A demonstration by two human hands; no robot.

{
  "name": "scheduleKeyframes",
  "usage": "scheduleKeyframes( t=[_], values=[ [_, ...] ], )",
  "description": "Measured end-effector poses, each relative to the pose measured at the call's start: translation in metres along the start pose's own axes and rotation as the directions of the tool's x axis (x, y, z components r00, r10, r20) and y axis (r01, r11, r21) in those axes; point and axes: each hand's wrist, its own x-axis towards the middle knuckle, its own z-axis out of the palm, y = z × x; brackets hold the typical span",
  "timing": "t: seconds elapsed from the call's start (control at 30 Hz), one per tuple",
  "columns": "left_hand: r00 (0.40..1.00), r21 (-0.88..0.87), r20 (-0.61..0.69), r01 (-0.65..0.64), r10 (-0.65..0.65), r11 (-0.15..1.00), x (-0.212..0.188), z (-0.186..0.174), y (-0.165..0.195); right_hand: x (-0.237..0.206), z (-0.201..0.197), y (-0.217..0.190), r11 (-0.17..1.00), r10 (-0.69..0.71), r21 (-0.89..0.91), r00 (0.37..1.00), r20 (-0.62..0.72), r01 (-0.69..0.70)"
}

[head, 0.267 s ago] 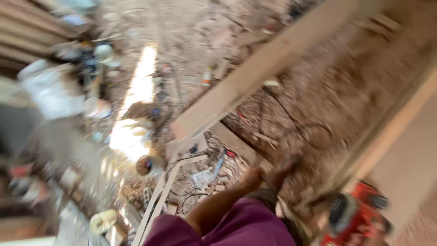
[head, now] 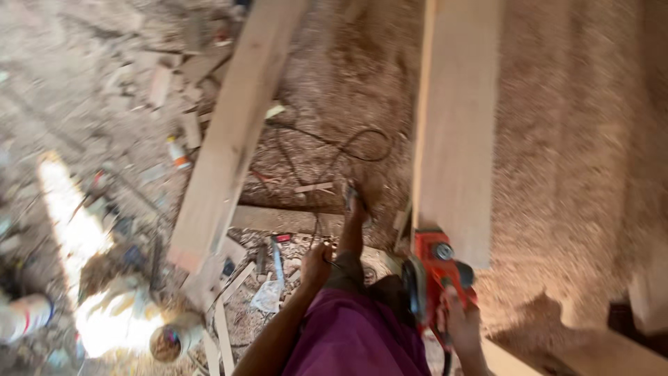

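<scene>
At the lower middle of the frame the right hand [head: 460,322] is wrapped around the handle of a red power planer [head: 437,275], fingers clenched on the grip, and the tool sits at the near end of a pale plank [head: 456,132] that runs up the right centre of the frame. Going by this, the step in hand looks like bringing the planer onto the board's end, not a pass already under way; the blur makes it hard to tell whether the sole is flat on the wood or just off its edge. The left hand [head: 316,267] is lower centre, pressed against the person's raised knee; its fingers look curled, though whether they grip anything cannot be told. A second, longer board [head: 233,136] leans diagonally across the upper left, and a black cord [head: 351,143] loops over the sawdust-covered floor [head: 570,174] between the two boards. A small round tin [head: 167,342] stands at the lower left beside a bright sun patch. The next move would seem to call for setting the tool square on the plank, keeping the cord clear, and steadying the board.
</scene>
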Motion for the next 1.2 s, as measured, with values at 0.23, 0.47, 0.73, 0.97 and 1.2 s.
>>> scheduleKeyframes(
  t=[0.23, 0.47, 0.73, 0.97, 1.2],
  values=[
    [0.992, 0.039, -0.065, -0.109, 0.111, 0.993, 0.044, 0.009, 0.042, 0.049, 0.031, -0.084, 0.971, -0.192, 0.156, 0.98, 0.042, 0.184],
    [0.986, -0.178, 0.005, 0.163, -0.165, 0.97, 0.111, -0.003, 0.09, 0.15, 0.085, -0.212, 0.969, -0.212, 0.139, 0.977, 0.038, 0.205],
    [0.982, -0.26, -0.09, 0.139, -0.167, 0.956, 0.226, -0.016, 0.164, 0.327, 0.147, -0.41, 0.932, -0.318, 0.2, 0.947, 0.048, 0.302],
    [0.971, -0.464, -0.175, 0.062, -0.161, 0.883, 0.317, -0.005, 0.229, 0.422, 0.155, -0.542, 0.906, -0.381, 0.215, 0.924, 0.033, 0.365],
    [0.986, -0.558, -0.063, 0.092, -0.153, 0.825, 0.28, 0.021, 0.243, 0.322, 0.083, -0.386, 0.894, -0.385, 0.278, 0.92, 0.077, 0.351]
  ],
)
